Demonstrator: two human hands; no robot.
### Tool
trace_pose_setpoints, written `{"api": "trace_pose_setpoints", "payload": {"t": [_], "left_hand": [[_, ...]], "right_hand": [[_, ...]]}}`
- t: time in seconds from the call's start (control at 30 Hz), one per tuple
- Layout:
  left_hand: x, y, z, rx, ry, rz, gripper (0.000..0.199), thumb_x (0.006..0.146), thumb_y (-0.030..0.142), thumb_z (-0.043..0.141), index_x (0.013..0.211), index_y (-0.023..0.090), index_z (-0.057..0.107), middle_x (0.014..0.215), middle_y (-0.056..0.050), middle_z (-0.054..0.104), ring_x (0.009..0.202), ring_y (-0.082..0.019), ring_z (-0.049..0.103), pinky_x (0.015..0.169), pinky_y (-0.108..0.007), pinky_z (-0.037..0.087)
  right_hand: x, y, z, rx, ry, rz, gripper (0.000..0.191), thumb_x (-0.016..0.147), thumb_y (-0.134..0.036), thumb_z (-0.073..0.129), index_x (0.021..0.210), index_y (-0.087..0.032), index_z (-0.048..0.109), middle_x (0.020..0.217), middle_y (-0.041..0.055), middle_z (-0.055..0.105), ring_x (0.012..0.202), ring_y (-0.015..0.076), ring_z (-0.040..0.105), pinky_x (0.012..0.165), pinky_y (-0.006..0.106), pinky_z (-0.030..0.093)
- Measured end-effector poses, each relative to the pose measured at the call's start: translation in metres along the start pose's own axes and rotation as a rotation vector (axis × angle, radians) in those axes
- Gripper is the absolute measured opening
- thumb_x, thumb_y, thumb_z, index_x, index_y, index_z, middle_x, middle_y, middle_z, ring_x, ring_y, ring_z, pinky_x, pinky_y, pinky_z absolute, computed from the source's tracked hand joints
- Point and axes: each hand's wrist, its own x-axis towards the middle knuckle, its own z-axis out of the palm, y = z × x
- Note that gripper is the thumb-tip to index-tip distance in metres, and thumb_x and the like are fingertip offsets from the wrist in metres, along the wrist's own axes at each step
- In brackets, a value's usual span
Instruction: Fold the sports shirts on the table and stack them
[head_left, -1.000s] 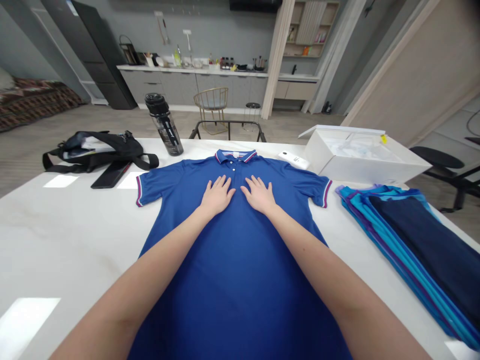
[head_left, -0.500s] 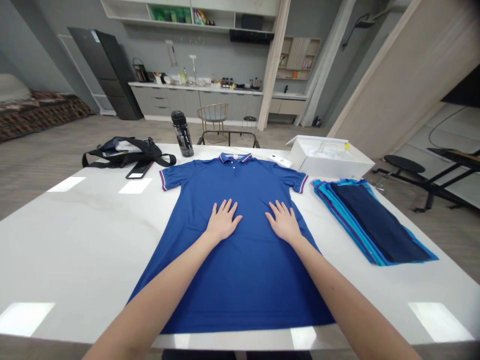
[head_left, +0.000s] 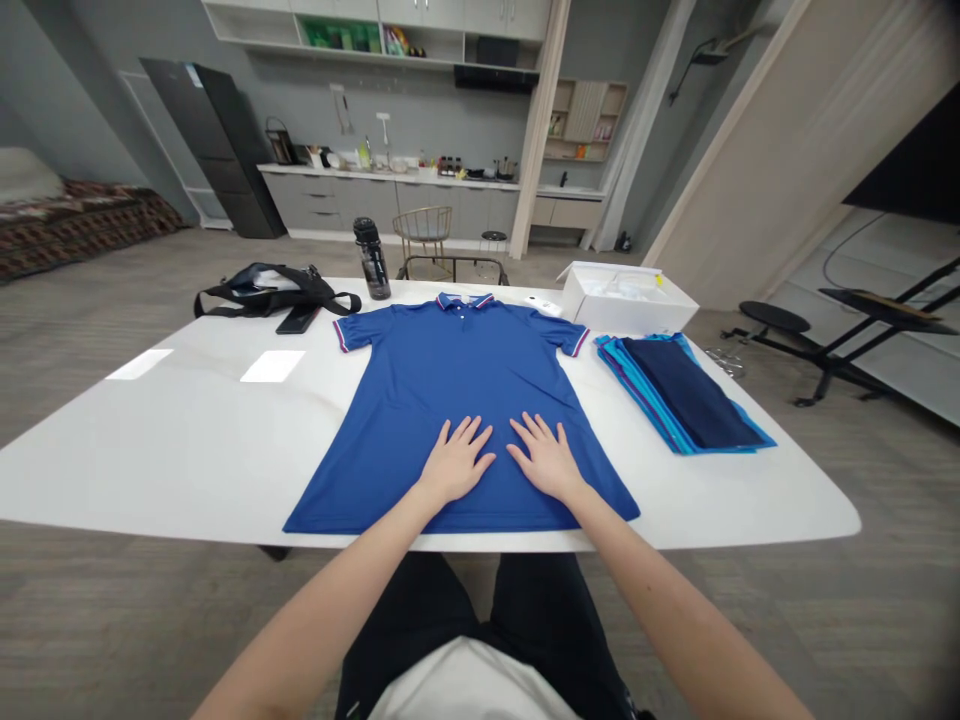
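Note:
A blue polo shirt lies spread out, front side up, on the white table. Its collar points away from me and its hem runs along the near edge. Striped trim borders the collar and both short sleeves. My left hand rests flat on the lower part of the shirt, left of centre, fingers spread. Opposite it, my right hand also lies flat on the fabric with its fingers apart. Neither hand grips the cloth. Slight creases show around the shirt's right side.
To the right lies a stack of folded clothes, dark navy on top. Behind it stands an open white box. A black bottle, a black bag and a phone sit at the back left.
Both hands have slid down the shirt towards the hem and come closer together. My view has shifted, now showing the table's near edge and my legs.

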Motion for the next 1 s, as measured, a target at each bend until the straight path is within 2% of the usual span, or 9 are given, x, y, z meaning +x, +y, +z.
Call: {"api": "trace_pose_setpoints", "payload": {"t": [0.2,0.27,0.37,0.47,0.57,0.63,0.73,0.83,1.0], "left_hand": [[-0.038,0.007,-0.007,-0.028,0.026,-0.026,0.056,0.105,0.052,0.032,0.154,0.028,0.043,0.163,-0.007,0.037,0.152,-0.027,0.03,0.124,-0.054,0.021],[-0.046,0.007,-0.008,-0.061,0.034,-0.036,0.054,0.104,0.05,0.036,0.153,0.026,0.044,0.162,-0.008,0.038,0.152,-0.027,0.031,0.124,-0.055,0.022],[-0.057,0.002,-0.01,-0.177,0.041,-0.002,0.046,0.104,0.044,0.043,0.144,0.025,0.055,0.156,-0.008,0.048,0.148,-0.025,0.039,0.125,-0.053,0.024],[-0.072,-0.012,-0.02,-0.345,0.057,0.027,0.034,0.103,0.037,0.046,0.126,0.025,0.068,0.142,-0.005,0.062,0.134,-0.02,0.055,0.12,-0.043,0.036],[-0.099,-0.039,-0.037,-0.398,0.121,-0.039,0.028,0.101,0.033,0.049,0.116,0.023,0.071,0.126,-0.006,0.069,0.119,-0.019,0.064,0.109,-0.038,0.048],[-0.121,-0.058,-0.049,-0.333,0.141,-0.094,0.025,0.1,0.03,0.051,0.114,0.023,0.07,0.119,-0.006,0.07,0.113,-0.021,0.065,0.103,-0.039,0.051],[-0.148,-0.073,-0.063,-0.222,0.079,-0.123,0.022,0.099,0.029,0.053,0.113,0.025,0.07,0.114,-0.005,0.071,0.106,-0.022,0.065,0.096,-0.04,0.051],[-0.157,-0.064,-0.07,-0.175,-0.001,-0.068,0.022,0.099,0.03,0.054,0.114,0.025,0.07,0.111,-0.005,0.07,0.103,-0.022,0.064,0.093,-0.039,0.05],[-0.144,-0.036,-0.067,-0.137,-0.05,0.045,0.023,0.1,0.034,0.055,0.114,0.024,0.07,0.113,-0.006,0.069,0.101,-0.021,0.062,0.088,-0.038,0.048]], "right_hand": [[-0.028,0.004,0.001,-0.005,0.071,0.009,0.058,0.104,-0.058,0.032,0.154,-0.03,0.044,0.162,0.0064,0.037,0.151,0.0305,0.028,0.121,0.06,0.018],[-0.036,0.003,0.0,0.002,0.134,0.001,0.053,0.104,-0.055,0.037,0.147,-0.027,0.052,0.155,0.0095,0.047,0.145,0.0306,0.038,0.118,0.057,0.024],[-0.048,0.003,-0.007,0.029,0.196,-0.05,0.04,0.104,-0.046,0.043,0.129,-0.025,0.066,0.131,0.0115,0.065,0.122,0.0275,0.057,0.106,0.047,0.041],[-0.063,0.015,-0.018,0.066,0.198,-0.087,0.029,0.102,-0.038,0.048,0.11,-0.025,0.072,0.108,0.0089,0.07,0.101,0.0241,0.064,0.089,0.038,0.049],[-0.084,0.042,-0.029,0.063,0.232,-0.017,0.025,0.099,-0.03,0.049,0.099,-0.023,0.072,0.099,0.008,0.07,0.094,0.0231,0.065,0.085,0.036,0.05],[-0.101,0.062,-0.034,0.014,0.235,0.024,0.024,0.096,-0.023,0.049,0.099,-0.022,0.072,0.099,0.0085,0.071,0.095,0.0239,0.066,0.085,0.036,0.049],[-0.128,0.081,-0.036,-0.036,0.2,-0.004,0.028,0.091,-0.018,0.05,0.107,-0.023,0.072,0.105,0.0075,0.072,0.098,0.0242,0.066,0.084,0.037,0.047],[-0.145,0.076,-0.034,-0.021,0.175,-0.1,0.026,0.096,-0.025,0.051,0.111,-0.026,0.072,0.108,0.0062,0.072,0.1,0.0233,0.066,0.086,0.038,0.044],[-0.145,0.05,-0.032,0.038,0.157,-0.174,0.024,0.1,-0.037,0.053,0.114,-0.028,0.071,0.11,0.0062,0.071,0.102,0.0226,0.064,0.09,0.04,0.039]]}}
